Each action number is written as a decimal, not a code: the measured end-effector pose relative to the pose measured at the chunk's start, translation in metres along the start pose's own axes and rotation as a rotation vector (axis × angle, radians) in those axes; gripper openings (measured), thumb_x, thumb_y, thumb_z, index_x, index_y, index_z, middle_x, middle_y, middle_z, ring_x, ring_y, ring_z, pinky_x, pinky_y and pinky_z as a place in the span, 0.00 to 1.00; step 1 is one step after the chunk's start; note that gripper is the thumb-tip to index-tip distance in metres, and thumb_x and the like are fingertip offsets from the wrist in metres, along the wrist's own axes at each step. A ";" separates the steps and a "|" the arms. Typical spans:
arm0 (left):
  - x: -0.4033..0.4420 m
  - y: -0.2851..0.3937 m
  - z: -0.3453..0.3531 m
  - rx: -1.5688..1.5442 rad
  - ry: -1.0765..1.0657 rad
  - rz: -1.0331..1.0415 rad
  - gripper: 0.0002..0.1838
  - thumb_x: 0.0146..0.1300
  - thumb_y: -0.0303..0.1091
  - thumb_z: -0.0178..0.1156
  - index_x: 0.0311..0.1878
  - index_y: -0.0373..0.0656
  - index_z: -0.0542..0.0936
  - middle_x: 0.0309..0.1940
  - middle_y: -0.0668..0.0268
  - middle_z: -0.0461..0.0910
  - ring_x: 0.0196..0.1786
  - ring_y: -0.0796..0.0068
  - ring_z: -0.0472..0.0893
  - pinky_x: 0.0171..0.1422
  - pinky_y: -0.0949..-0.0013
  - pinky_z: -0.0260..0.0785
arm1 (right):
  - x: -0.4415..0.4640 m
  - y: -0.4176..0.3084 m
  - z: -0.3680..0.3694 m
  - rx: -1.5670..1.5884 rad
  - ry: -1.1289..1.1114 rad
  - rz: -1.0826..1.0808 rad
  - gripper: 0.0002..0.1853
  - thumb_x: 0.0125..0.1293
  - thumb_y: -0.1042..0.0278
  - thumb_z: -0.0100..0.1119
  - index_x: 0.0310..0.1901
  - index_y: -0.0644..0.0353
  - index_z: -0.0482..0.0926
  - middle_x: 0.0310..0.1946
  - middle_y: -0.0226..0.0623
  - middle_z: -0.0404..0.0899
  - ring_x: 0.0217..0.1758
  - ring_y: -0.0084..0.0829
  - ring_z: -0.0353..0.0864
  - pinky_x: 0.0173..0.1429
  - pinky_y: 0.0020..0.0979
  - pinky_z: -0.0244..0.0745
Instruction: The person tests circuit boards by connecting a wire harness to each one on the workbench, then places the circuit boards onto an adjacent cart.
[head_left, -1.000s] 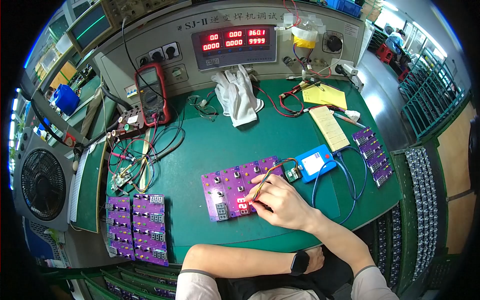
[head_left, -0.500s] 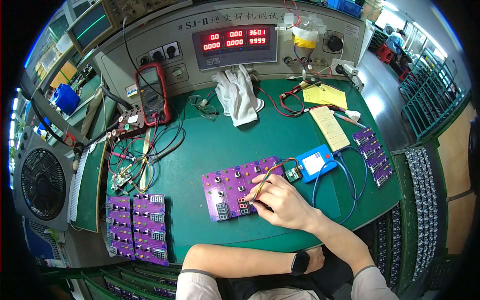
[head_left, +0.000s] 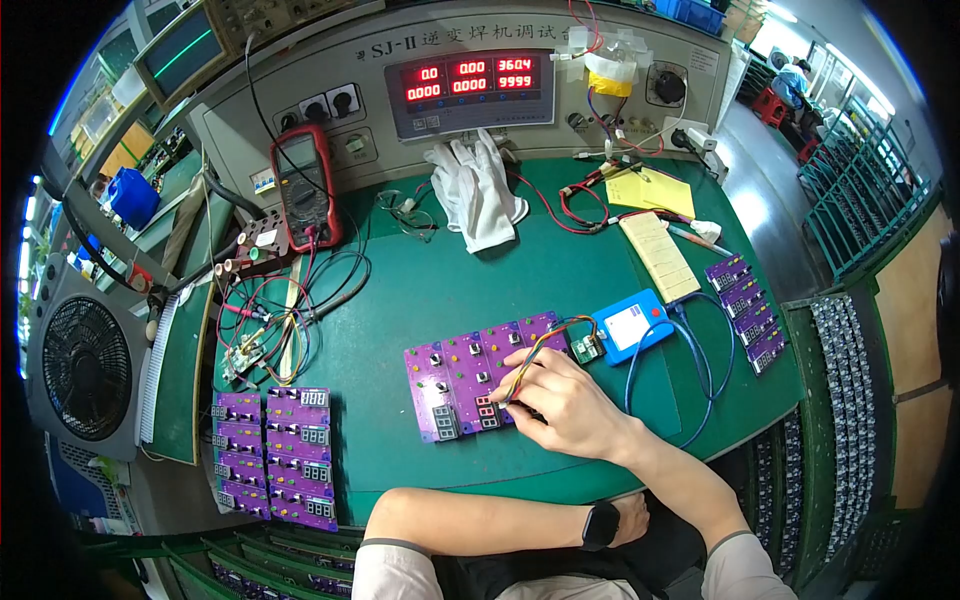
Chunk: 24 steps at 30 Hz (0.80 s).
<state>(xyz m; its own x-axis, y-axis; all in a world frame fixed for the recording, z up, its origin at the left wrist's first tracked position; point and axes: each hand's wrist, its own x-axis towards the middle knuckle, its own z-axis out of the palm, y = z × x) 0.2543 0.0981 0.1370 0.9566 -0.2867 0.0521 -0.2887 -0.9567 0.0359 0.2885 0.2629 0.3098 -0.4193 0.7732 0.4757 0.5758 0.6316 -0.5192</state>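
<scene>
My right hand (head_left: 560,402) is closed at the near edge of a purple circuit board panel (head_left: 425,395). Its fingers pinch the end of a multicoloured wire cable (head_left: 540,346) against the panel, beside a digit display (head_left: 487,413) that glows red. From there the cable runs to a small green board (head_left: 587,347) at a blue device (head_left: 628,328) with a white label. My left forearm, wearing a black smartwatch (head_left: 601,525), lies across my lap. Under my right forearm sits my left hand (head_left: 630,520), its fingers mostly hidden.
More purple boards lie at left (head_left: 300,455) and right (head_left: 745,312). A red multimeter (head_left: 303,190), white gloves (head_left: 476,195), tangled test leads (head_left: 300,305) and a yellow pad (head_left: 660,257) are behind. A blue cable (head_left: 708,400) loops at right. A fan (head_left: 86,365) stands left.
One red reading on the bench panel has gone from 360.1 to 360.4. Both hands and the boards stay where they were.
</scene>
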 end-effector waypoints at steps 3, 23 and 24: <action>0.000 0.000 0.000 -0.026 -0.009 -0.003 0.14 0.68 0.35 0.54 0.42 0.44 0.89 0.41 0.61 0.88 0.50 0.53 0.86 0.63 0.39 0.69 | -0.001 0.001 0.001 -0.005 0.005 -0.007 0.08 0.61 0.74 0.68 0.42 0.62 0.86 0.44 0.37 0.83 0.59 0.41 0.77 0.66 0.42 0.75; 0.002 0.001 -0.001 0.012 -0.033 -0.024 0.13 0.67 0.34 0.54 0.41 0.43 0.88 0.39 0.61 0.88 0.48 0.54 0.86 0.62 0.40 0.69 | 0.000 0.000 0.001 -0.003 -0.006 0.031 0.11 0.59 0.76 0.71 0.45 0.58 0.88 0.43 0.36 0.86 0.63 0.43 0.79 0.66 0.44 0.76; 0.002 0.001 -0.001 0.012 -0.033 -0.023 0.13 0.67 0.34 0.54 0.41 0.43 0.88 0.39 0.61 0.88 0.48 0.54 0.86 0.62 0.40 0.69 | -0.001 0.000 0.001 -0.003 -0.008 0.035 0.11 0.59 0.76 0.71 0.45 0.58 0.88 0.43 0.36 0.86 0.63 0.43 0.79 0.66 0.44 0.76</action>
<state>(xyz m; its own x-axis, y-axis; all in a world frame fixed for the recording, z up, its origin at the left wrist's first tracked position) 0.2555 0.0967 0.1384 0.9639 -0.2656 0.0184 -0.2660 -0.9637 0.0245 0.2881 0.2625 0.3087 -0.4048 0.7950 0.4518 0.5924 0.6043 -0.5327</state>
